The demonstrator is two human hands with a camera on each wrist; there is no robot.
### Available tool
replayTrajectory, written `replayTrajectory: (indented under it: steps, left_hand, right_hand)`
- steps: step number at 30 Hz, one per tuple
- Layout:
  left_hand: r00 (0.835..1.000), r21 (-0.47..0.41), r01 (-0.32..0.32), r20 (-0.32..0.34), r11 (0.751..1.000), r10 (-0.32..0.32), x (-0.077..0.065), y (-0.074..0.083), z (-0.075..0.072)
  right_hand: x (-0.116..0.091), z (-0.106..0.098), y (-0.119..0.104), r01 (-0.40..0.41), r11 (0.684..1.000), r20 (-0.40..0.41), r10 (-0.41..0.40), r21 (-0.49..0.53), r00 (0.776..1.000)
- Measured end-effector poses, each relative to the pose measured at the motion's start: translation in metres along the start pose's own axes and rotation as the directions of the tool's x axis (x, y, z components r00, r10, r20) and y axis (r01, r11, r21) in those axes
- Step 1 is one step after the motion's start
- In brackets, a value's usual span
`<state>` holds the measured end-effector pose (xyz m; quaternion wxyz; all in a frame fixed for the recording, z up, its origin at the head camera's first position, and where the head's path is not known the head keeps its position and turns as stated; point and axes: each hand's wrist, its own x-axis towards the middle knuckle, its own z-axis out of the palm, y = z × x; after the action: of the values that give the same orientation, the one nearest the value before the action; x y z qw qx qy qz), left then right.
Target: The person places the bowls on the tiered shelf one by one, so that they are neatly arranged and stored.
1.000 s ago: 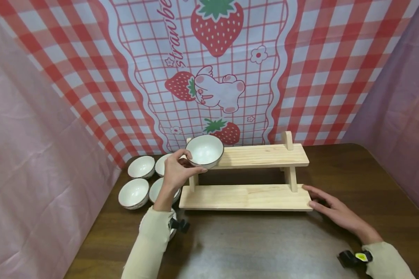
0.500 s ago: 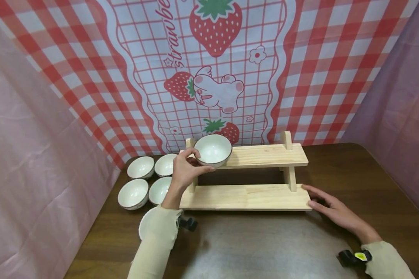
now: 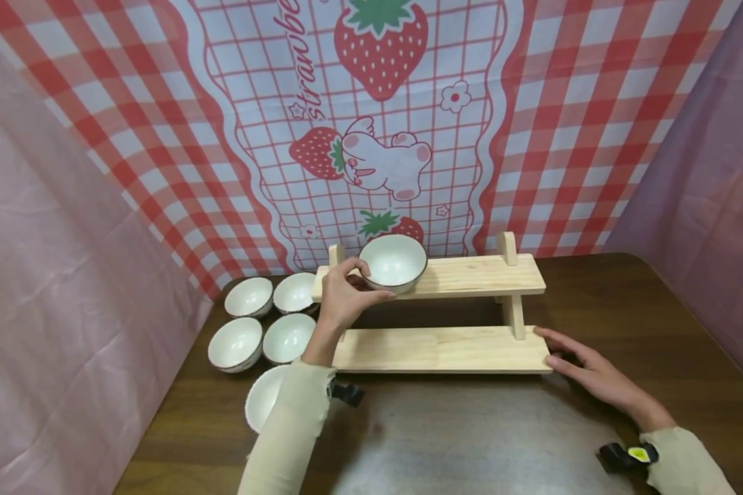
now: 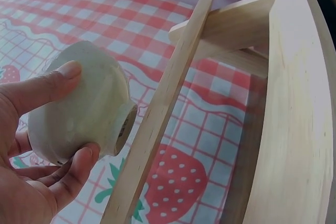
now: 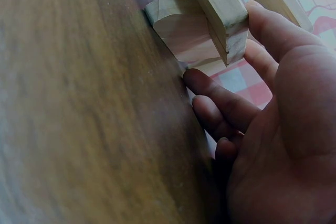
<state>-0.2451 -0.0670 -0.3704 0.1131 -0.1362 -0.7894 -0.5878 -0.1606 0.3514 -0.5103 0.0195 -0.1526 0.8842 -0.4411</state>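
A white bowl with a dark rim (image 3: 393,262) is pinched in my left hand (image 3: 345,297), thumb on its near side and fingers curled at its left. It overlaps the left half of the upper board of a two-tier wooden shelf (image 3: 442,349). Seen from the left wrist, the bowl's foot (image 4: 125,129) is close over that board's edge (image 4: 157,114). My right hand (image 3: 600,375) grips the lower board's right end. In the right wrist view, the thumb lies against the board's end (image 5: 237,43), with the other fingers bent low by the tabletop.
Several matching bowls (image 3: 236,344) stand at the left of the brown wooden table (image 3: 470,433); my left sleeve partly covers the nearest bowl (image 3: 263,399). Behind the shelf hangs a red-and-white checked strawberry cloth (image 3: 384,158). Pink fabric (image 3: 68,275) lines the left side.
My left hand has carried the bowl rightward along the upper board, uncovering more of the bowls at left. The right hand has stayed at the lower board's end.
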Motion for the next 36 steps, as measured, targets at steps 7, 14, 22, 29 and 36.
replayTrajectory:
  steps: [7, 14, 22, 29, 36]
  left_hand:
    - [1.0, 0.024, -0.022, 0.011, 0.999, 0.022, 0.003, -0.001, 0.01]
    - [1.0, 0.027, -0.014, 0.027, 1.0, 0.013, 0.006, 0.001, 0.018]
    - [0.999, 0.018, 0.007, 0.043, 1.0, -0.008, 0.009, 0.006, 0.03]
    - [0.999, 0.034, -0.003, 0.046, 0.999, 0.001, 0.011, 0.007, 0.041]
    - [0.998, 0.028, -0.001, 0.056, 1.0, -0.001, 0.012, 0.008, 0.051]
  right_hand:
    - [0.0, 0.0, 0.0, -0.004, 1.0, 0.003, 0.004, 0.0, 1.0]
    - [0.0, -0.001, -0.001, 0.0, 1.0, 0.0, 0.0, -0.003, 1.0]
    - [-0.001, -0.001, 0.001, -0.003, 1.0, 0.006, 0.003, 0.012, 1.0]
    - [-0.001, -0.001, 0.0, -0.02, 1.0, 0.006, 0.02, 0.008, 1.0]
    - [0.0, -0.001, 0.0, -0.018, 1.0, 0.005, 0.018, 0.002, 1.0]
